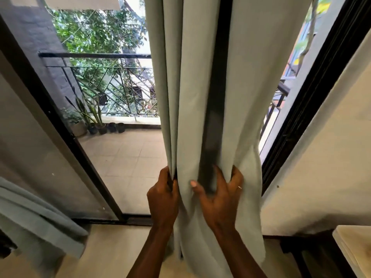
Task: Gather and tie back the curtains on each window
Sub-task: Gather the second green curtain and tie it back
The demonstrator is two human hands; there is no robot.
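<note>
We grip the curtain (190,97) with both hands: left hand (163,197) pinching its folds left of the post (219,77), right hand (219,201) clutching cloth across the post. Gathering looks half done, tying not begun; we see no tieback, and the curtain's top above the post is cut off.

Pale grey-green curtain (190,97), plain; black door frame (217,77); beige floor tiles (128,155).
</note>
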